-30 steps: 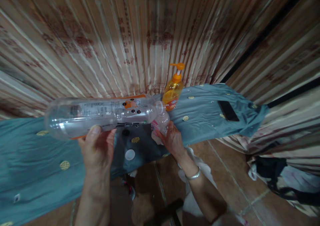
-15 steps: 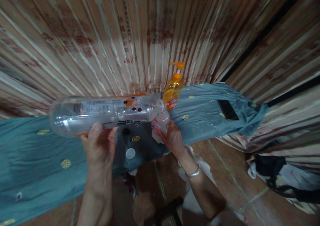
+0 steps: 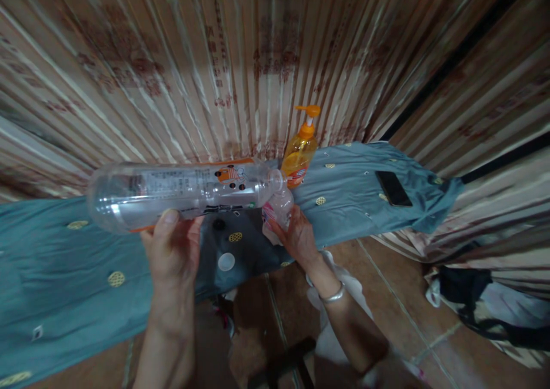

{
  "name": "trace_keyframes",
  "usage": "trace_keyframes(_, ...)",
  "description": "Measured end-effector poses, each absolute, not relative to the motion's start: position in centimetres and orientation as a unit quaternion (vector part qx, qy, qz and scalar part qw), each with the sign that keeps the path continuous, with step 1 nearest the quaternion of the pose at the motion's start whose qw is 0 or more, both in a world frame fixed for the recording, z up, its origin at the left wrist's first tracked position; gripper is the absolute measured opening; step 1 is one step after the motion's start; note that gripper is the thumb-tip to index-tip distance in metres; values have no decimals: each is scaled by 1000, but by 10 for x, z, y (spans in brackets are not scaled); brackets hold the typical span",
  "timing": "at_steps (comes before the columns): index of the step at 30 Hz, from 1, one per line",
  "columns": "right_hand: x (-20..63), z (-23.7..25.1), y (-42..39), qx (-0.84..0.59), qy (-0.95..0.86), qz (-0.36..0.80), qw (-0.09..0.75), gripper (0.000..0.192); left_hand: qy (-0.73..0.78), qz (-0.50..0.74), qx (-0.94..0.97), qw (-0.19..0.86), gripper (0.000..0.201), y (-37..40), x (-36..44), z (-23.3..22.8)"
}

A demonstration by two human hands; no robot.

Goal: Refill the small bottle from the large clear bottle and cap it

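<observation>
The large bottle is clear, glossy plastic with a smooth printed paper or film label — the blur leaves that open. The small bottle is the same clear plastic, shiny, with a pink label. The pump bottle is glossy translucent orange plastic. The cloth is matt teal fabric with embroidered gold dots. The phone shows a smooth dark face; the bangle is polished metal. The floor is smooth tile.

Single head view, looking forward and down, close over teal-covered table; edges smeared, perhaps wide-angle.
</observation>
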State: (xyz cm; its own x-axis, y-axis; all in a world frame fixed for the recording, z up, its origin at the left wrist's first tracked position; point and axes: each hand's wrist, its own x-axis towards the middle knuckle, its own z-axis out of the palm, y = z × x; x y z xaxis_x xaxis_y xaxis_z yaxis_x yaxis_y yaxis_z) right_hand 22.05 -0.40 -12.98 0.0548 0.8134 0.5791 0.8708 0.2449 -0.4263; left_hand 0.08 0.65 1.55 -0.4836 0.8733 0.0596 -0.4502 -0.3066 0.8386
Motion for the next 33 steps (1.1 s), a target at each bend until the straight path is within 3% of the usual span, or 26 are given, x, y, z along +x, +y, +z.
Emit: trace_keyframes(33, 223, -133, -2, -614, -680, -26, 399, 57, 391, 754, 304, 431, 53, 5, -2, 17)
